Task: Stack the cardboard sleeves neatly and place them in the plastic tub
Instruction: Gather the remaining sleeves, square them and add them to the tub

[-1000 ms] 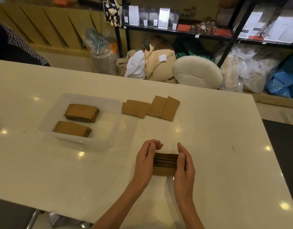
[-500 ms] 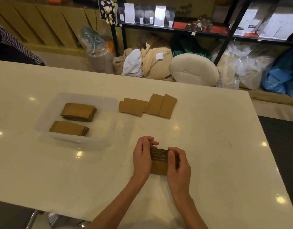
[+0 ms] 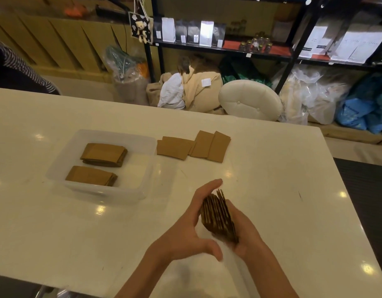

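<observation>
A stack of brown cardboard sleeves [image 3: 217,216] stands on edge, tilted, between my hands just above the white table [image 3: 282,190]. My left hand [image 3: 185,231] lies with fairly straight fingers against the stack's left face, thumb spread away. My right hand [image 3: 245,233] cradles and grips the stack from the right and below; its fingers are mostly hidden. The clear plastic tub [image 3: 56,171] sits to the left and holds two sleeve stacks, a far stack [image 3: 104,154] and a near stack [image 3: 91,176]. Several loose sleeves [image 3: 194,146] lie flat right of the tub.
Beyond the table's far edge stand a white round stool [image 3: 250,100], fabric bundles [image 3: 190,91] and plastic bags under a black shelf rack [image 3: 228,50]. A person in a striped sleeve [image 3: 20,69] is at the far left. The table's right edge runs down the right side.
The stack was being squeezed flat on the table between both hands. It has been lifted and turned, the right hand now under it and the left hand's fingers stretched along its side.
</observation>
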The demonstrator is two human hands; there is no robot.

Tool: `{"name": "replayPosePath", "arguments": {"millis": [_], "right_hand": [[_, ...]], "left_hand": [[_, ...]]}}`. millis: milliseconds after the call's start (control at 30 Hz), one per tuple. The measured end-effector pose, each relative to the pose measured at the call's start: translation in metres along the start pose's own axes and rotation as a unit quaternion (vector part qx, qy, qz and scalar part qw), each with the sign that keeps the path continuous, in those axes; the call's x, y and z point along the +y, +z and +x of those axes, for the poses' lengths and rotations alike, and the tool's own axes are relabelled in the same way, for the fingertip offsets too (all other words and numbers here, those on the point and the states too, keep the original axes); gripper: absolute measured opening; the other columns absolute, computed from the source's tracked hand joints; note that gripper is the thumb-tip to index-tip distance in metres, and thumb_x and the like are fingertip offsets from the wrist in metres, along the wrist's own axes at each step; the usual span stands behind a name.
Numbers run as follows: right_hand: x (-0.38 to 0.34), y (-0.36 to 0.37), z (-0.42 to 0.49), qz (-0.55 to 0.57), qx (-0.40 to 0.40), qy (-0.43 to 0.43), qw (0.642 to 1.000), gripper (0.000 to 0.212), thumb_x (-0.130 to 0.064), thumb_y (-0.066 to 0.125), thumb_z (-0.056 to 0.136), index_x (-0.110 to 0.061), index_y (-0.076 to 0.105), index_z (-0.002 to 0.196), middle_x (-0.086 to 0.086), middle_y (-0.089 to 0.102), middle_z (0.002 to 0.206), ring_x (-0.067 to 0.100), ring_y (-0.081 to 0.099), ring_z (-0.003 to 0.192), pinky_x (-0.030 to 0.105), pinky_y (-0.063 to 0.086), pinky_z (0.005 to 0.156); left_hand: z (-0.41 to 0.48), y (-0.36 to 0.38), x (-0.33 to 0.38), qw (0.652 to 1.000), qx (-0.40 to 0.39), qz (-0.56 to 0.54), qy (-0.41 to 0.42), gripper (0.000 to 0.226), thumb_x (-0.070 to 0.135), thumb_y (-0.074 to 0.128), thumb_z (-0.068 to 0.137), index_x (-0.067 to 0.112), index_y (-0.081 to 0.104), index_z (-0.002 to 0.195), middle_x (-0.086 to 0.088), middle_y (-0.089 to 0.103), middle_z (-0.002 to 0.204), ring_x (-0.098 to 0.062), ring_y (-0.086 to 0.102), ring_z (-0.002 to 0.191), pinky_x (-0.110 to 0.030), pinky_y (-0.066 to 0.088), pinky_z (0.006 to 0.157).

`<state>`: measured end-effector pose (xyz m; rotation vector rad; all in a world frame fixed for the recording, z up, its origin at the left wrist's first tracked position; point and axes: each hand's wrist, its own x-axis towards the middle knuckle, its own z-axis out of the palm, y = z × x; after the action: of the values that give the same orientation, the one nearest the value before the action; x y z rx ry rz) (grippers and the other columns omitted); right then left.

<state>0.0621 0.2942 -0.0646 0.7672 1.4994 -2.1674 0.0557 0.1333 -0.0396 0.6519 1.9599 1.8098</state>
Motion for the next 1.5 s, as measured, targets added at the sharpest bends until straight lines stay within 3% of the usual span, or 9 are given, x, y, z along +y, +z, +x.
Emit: {"name": "replayPosePath", "arguments": {"millis": [200, 333, 467, 700, 933, 1100, 1233, 1333, 1500], "right_hand": [[0.012, 0.019, -0.016, 0.108, 0.007, 0.059, 0.992, 0.022, -0.018, 0.050, 0.098, -0.008, 0.069, 0.097, 0.014, 0.072, 0.075, 0.025, 0.070, 0.066, 0.033, 0.058, 0.055], [0.012, 0.028, -0.016, 0.138, 0.057, -0.017, 0.989, 0.046, -0.048, 0.039, 0.100, -0.014, 0.066, 0.115, 0.017, 0.073, 0.105, 0.031, 0.071, 0.096, 0.043, 0.057, 0.080], [0.009, 0.041, -0.019, -0.009, 0.184, -0.275, 0.944, 0.044, -0.060, 0.028, 0.097, -0.037, 0.053, 0.124, -0.013, 0.057, 0.128, 0.004, 0.053, 0.123, 0.024, 0.044, 0.100], [0.030, 0.064, 0.000, -0.141, 0.221, -0.396, 0.880, 0.032, -0.058, 0.044, 0.091, -0.042, 0.051, 0.118, -0.014, 0.051, 0.124, 0.012, 0.048, 0.122, 0.025, 0.046, 0.098], [0.034, 0.046, 0.026, -0.060, 0.238, -0.338, 0.909, 0.017, -0.048, 0.051, 0.094, -0.031, 0.046, 0.096, 0.005, 0.053, 0.099, 0.019, 0.058, 0.089, 0.034, 0.054, 0.078], [0.041, 0.030, 0.038, -0.111, 0.276, -0.331, 0.895, 0.011, -0.034, 0.043, 0.101, -0.031, 0.048, 0.091, 0.000, 0.055, 0.095, 0.026, 0.057, 0.092, 0.045, 0.052, 0.083], [0.045, 0.027, 0.037, -0.148, 0.261, -0.350, 0.887, 0.028, -0.024, 0.036, 0.105, -0.031, 0.061, 0.092, -0.019, 0.064, 0.096, 0.008, 0.056, 0.115, 0.041, 0.037, 0.112], [0.045, 0.029, 0.036, -0.097, 0.222, -0.313, 0.918, 0.030, -0.025, 0.036, 0.106, -0.036, 0.062, 0.113, -0.022, 0.066, 0.114, -0.001, 0.056, 0.116, 0.014, 0.043, 0.097], [0.045, 0.024, 0.037, -0.089, 0.193, -0.287, 0.934, 0.040, -0.032, 0.033, 0.105, -0.030, 0.049, 0.142, -0.020, 0.049, 0.144, -0.006, 0.040, 0.135, 0.020, 0.033, 0.112]], "left_hand": [[0.022, 0.005, 0.001, 0.996, 0.077, 0.006, 0.033, 0.081, 0.012, 0.084, 0.074, 0.035, 0.044, 0.141, 0.001, 0.056, 0.130, -0.032, 0.060, 0.114, -0.050, 0.051, 0.099], [0.032, 0.004, 0.004, 0.979, 0.188, -0.075, 0.020, 0.035, 0.012, 0.075, 0.083, 0.021, 0.065, 0.116, -0.006, 0.067, 0.114, -0.026, 0.067, 0.104, -0.051, 0.053, 0.096], [0.045, 0.011, -0.005, 0.794, 0.411, -0.425, -0.144, 0.035, 0.033, 0.070, 0.086, 0.017, 0.063, 0.117, -0.016, 0.067, 0.110, -0.035, 0.070, 0.102, -0.052, 0.054, 0.094], [0.053, 0.020, -0.011, 0.722, 0.484, -0.450, -0.205, 0.043, 0.042, 0.059, 0.095, 0.013, 0.050, 0.124, -0.025, 0.063, 0.117, -0.042, 0.066, 0.105, -0.057, 0.053, 0.093], [0.033, 0.044, -0.023, 0.822, 0.443, -0.268, -0.235, 0.042, 0.048, 0.042, 0.100, 0.018, 0.040, 0.128, -0.012, 0.061, 0.119, -0.022, 0.062, 0.103, -0.027, 0.051, 0.080], [0.014, 0.025, -0.063, 0.886, 0.389, 0.110, -0.228, 0.025, 0.046, 0.056, 0.093, 0.026, 0.060, 0.108, 0.006, 0.028, 0.157, -0.010, 0.011, 0.147, -0.029, 0.017, 0.117], [0.011, 0.019, -0.059, 0.912, 0.385, -0.034, -0.137, 0.026, 0.028, 0.057, 0.097, 0.023, 0.062, 0.121, 0.013, 0.061, 0.125, -0.002, 0.054, 0.119, -0.015, 0.045, 0.095], [0.018, 0.019, -0.051, 0.911, 0.393, -0.038, -0.122, 0.020, 0.023, 0.051, 0.101, 0.017, 0.070, 0.101, 0.008, 0.072, 0.095, -0.007, 0.066, 0.091, -0.009, 0.049, 0.072], [0.025, 0.018, -0.059, 0.909, 0.401, 0.024, -0.106, 0.024, 0.021, 0.045, 0.104, 0.023, 0.069, 0.098, 0.009, 0.071, 0.097, -0.007, 0.065, 0.095, -0.019, 0.051, 0.080]]}}
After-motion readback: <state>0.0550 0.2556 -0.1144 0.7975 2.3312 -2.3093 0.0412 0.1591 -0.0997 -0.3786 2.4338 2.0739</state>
